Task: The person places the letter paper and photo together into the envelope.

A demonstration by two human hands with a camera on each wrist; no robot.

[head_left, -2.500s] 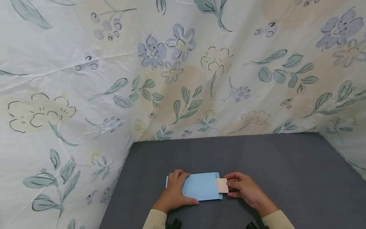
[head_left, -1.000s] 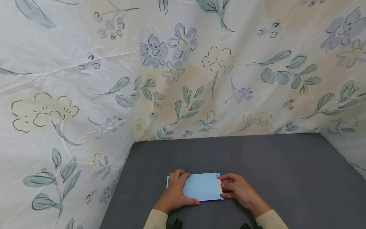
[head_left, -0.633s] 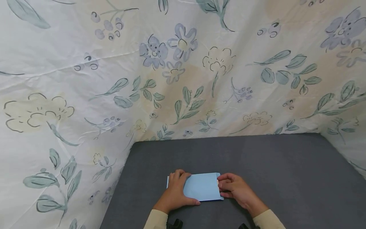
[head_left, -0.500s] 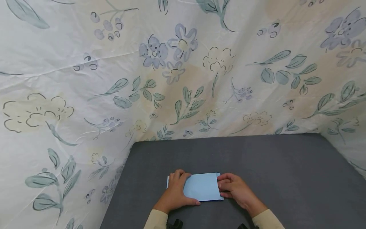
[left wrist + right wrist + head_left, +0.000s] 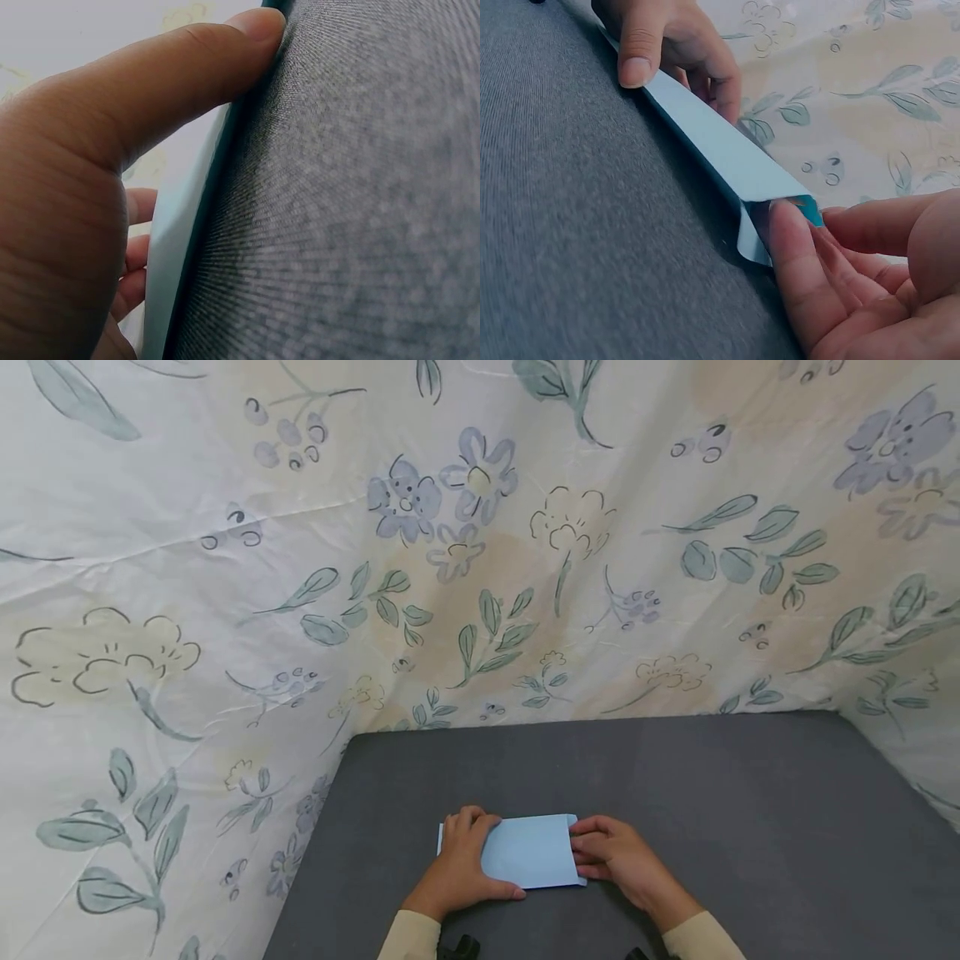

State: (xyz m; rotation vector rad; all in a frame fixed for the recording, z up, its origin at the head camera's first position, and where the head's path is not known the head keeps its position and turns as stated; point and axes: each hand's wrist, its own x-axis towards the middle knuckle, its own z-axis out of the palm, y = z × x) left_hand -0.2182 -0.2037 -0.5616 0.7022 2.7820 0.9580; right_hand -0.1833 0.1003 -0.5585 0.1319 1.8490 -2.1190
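Note:
A light blue envelope (image 5: 528, 852) lies on the grey surface, its mouth towards the right. My left hand (image 5: 463, 864) spans its left part and grips it, thumb at the near edge and fingers over the far edge. The left wrist view shows the left thumb (image 5: 187, 71) along the envelope's edge (image 5: 180, 217). At the mouth is my right hand (image 5: 618, 860). In the right wrist view, one right finger (image 5: 795, 247) reaches into the opening beside a small side flap (image 5: 751, 238). A peach sliver of the card (image 5: 799, 201) shows inside; the rest is hidden.
The dark grey table surface (image 5: 712, 793) stretches behind and to the right. A floral cloth (image 5: 480, 527) hangs along the back and both sides. Dark wrist devices (image 5: 459, 947) sit by the pale sleeves (image 5: 408, 935).
The peach card, which stuck out of the mouth, has slid left into the envelope. My right hand has moved left with it up to the opening. The left hand has stayed in place.

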